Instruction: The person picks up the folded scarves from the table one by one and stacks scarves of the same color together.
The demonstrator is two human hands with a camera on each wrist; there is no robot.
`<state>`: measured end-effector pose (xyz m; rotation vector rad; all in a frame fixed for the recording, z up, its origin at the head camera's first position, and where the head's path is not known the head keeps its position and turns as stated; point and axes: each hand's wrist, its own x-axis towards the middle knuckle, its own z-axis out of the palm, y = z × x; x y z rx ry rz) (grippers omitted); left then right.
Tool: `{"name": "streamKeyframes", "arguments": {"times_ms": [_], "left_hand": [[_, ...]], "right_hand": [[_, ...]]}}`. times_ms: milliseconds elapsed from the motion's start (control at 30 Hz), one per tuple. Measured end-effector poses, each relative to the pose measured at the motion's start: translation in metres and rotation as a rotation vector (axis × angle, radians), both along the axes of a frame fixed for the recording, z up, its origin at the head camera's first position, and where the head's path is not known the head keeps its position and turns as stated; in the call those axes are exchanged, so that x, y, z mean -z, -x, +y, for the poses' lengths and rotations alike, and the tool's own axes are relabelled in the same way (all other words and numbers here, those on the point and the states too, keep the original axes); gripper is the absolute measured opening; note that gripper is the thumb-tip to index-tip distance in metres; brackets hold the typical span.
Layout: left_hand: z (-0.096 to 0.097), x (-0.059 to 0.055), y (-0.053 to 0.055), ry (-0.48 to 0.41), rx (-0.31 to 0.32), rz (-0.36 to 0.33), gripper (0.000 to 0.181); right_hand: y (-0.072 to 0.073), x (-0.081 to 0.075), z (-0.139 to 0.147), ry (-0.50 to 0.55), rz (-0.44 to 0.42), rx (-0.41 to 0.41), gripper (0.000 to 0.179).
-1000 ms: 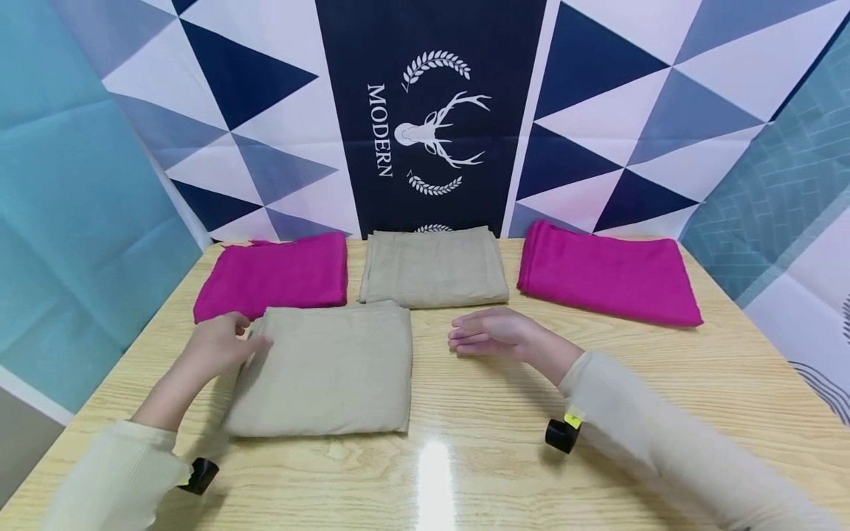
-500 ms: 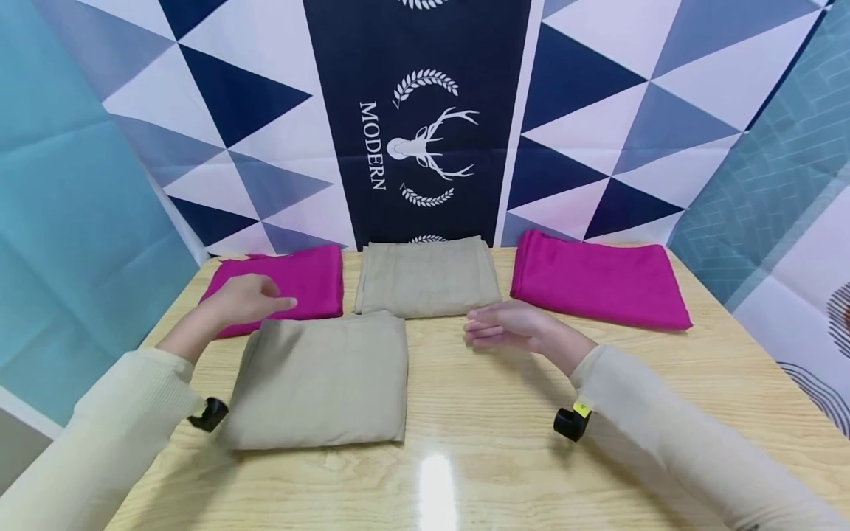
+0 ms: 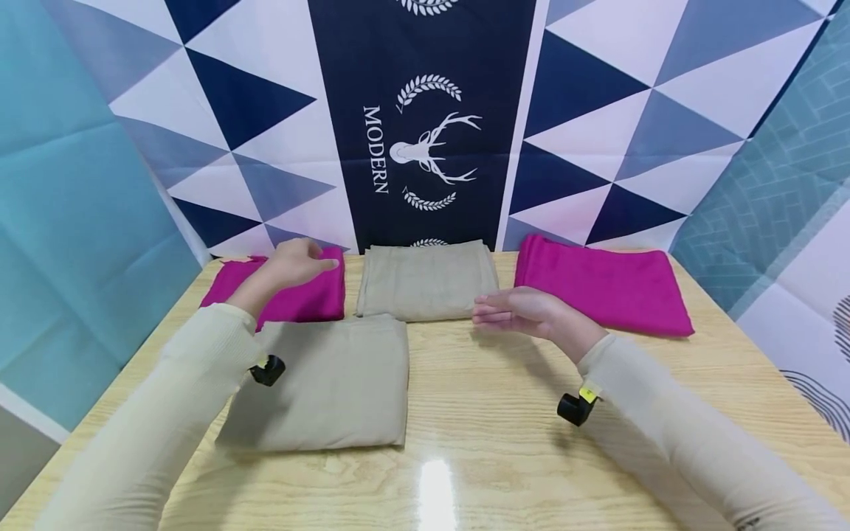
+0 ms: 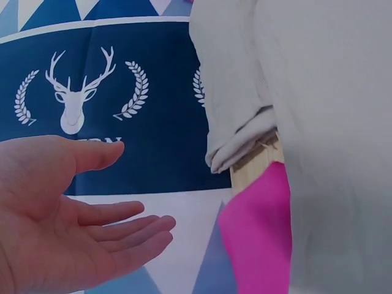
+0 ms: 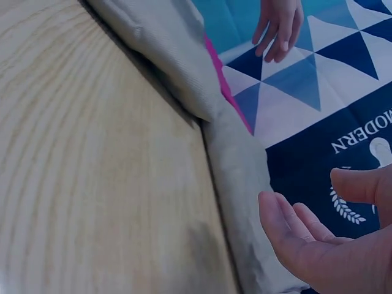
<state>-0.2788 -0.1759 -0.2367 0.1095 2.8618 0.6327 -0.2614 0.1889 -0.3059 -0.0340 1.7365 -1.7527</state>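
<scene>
My left hand (image 3: 292, 264) hovers over the folded magenta cloth (image 3: 302, 301) at the back left, its fingers loosely extended around nothing. In the left wrist view this hand (image 4: 79, 214) has thumb and fingers spread apart. Below that forearm, the nearer folded beige cloth (image 3: 339, 391) lies flat on the table. My right hand (image 3: 521, 311) is held above the table by the right corner of the farther folded beige cloth (image 3: 428, 284). Relaxed fingers and a raised thumb show on the right hand (image 5: 331, 239) in the right wrist view, with nothing in its grasp.
Another folded magenta cloth (image 3: 604, 287) lies at the back right of the wooden table (image 3: 505, 435). Behind the table hangs a patterned backdrop (image 3: 425, 125) with a deer head, and a teal sheet (image 3: 86, 206) covers the left side.
My left hand has risen from the left edge of the nearer beige cloth and moved forward and right, over the left magenta cloth. My right hand has shifted slightly right.
</scene>
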Motion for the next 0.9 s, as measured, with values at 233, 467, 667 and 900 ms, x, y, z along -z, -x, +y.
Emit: {"name": "streamKeyframes", "arguments": {"times_ms": [233, 467, 667, 900], "left_hand": [[0.012, 0.006, 0.017, -0.030, 0.016, -0.020, 0.058], [0.021, 0.011, 0.029, -0.086, -0.030, -0.079, 0.058], [0.026, 0.014, 0.038, -0.139, -0.068, -0.127, 0.061], [0.032, 0.017, 0.049, -0.235, -0.104, -0.209, 0.063]], "right_hand": [[0.009, -0.012, 0.002, -0.055, 0.058, -0.035, 0.054], [0.022, -0.022, 0.003, -0.078, 0.054, -0.010, 0.055], [0.035, -0.025, 0.001, -0.117, 0.067, 0.007, 0.055], [0.050, -0.022, 0.000, -0.238, 0.136, 0.031, 0.053]]}}
